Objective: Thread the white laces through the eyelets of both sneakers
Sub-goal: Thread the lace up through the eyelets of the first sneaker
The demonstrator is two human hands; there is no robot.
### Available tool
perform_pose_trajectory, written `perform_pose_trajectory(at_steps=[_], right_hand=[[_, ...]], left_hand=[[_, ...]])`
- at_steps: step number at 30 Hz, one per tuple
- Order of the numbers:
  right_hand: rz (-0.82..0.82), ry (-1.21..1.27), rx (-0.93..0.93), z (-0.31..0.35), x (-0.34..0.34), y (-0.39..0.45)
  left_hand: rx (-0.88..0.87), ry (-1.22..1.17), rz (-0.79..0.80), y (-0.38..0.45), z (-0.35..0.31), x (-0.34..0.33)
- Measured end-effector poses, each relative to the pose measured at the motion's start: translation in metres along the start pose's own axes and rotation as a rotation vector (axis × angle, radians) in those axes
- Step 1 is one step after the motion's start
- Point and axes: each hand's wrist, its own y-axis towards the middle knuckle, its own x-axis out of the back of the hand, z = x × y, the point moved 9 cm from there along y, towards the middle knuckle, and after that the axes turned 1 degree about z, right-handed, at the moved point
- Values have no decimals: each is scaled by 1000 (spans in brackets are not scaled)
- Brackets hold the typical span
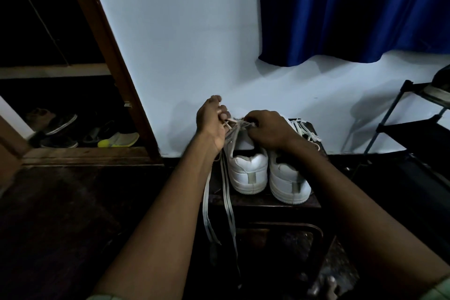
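My left hand (211, 122) pinches a white lace (227, 192) above the left sneaker (247, 170), and my right hand (269, 130) curls round the same lace at the shoe's top eyelets, knuckles toward me. The lace's two loose ends trail down off the dark stool (267, 202) on its left side. The right sneaker (288, 182) stands just beside the first, heels facing me, its own lace (305, 130) already threaded, below a blue curtain (353, 10).

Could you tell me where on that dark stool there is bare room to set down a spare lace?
Little: a narrow strip of the stool in front of the heels of the left sneaker and right sneaker. Behind is crowded by both hands and laces.
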Motion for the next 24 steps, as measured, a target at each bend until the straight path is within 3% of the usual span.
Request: perform_pose_trajectory(at_steps=[2, 5, 8, 15, 17, 19, 22, 24], right_hand=[[-24, 34, -30, -7, 0, 4], [-38, 73, -63, -14, 0, 7], [-37, 105, -92, -16, 0, 8], [-43, 160, -110, -19, 2, 7], [-45, 168, -102, -18, 2, 7], [-46, 169, -97, -17, 3, 6], [-39, 177, -103, -17, 3, 5], [-37, 165, -101, -16, 4, 5]], left_hand=[[-69, 164, -66, 2, -12, 12], [-347, 943, -10, -4, -32, 5], [-386, 1429, 119, -11, -15, -10], [-604, 1641, 93, -19, -27, -30], [-633, 1604, 105, -17, -26, -31], [-554, 1394, 150, -12, -22, -30], [-276, 658, 124, -4, -19, -17], [-159, 348, 87, -3, -18, -11]])
